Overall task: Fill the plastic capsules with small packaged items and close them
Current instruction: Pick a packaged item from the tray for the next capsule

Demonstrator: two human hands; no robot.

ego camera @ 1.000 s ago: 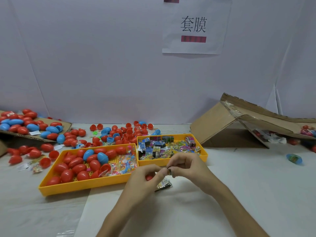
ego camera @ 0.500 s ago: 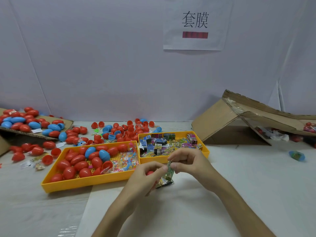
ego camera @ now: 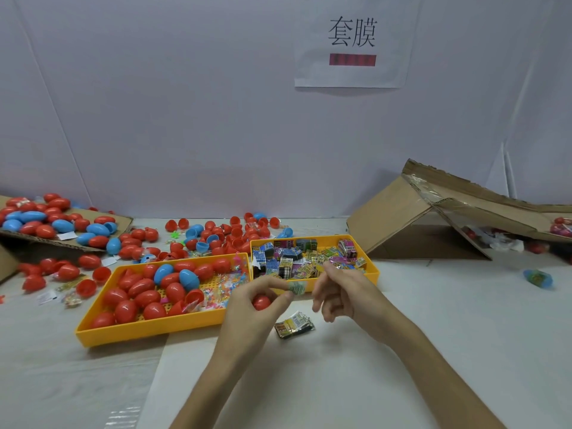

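Your left hand is clenched around a red capsule piece, cupped against the palm, while its thumb and forefinger pinch a small greenish packet at their tips. The packet is blurred; its print cannot be read. Your right hand sits just beside the packet with its fingers loosely curled and released; it grips nothing that can be seen. Both hands hover above the white table, in front of the two yellow trays.

A second packet, foil with a black edge, lies flat on the table just below and between your hands, touching neither.

The larger yellow tray, to your left, holds red and blue capsules, mostly closed, plus a heap of small clear-wrapped coloured items at its right end. The smaller yellow tray touches it at the right and holds a pile of printed packets. Your right hand overlaps this tray's front rim.

Behind the trays, loose red and blue capsule halves are scattered on the table. More capsules rest on a cardboard flap at far left. A collapsed cardboard box lies at right, and one blue capsule sits alone near it. A paper sign hangs on the wall.
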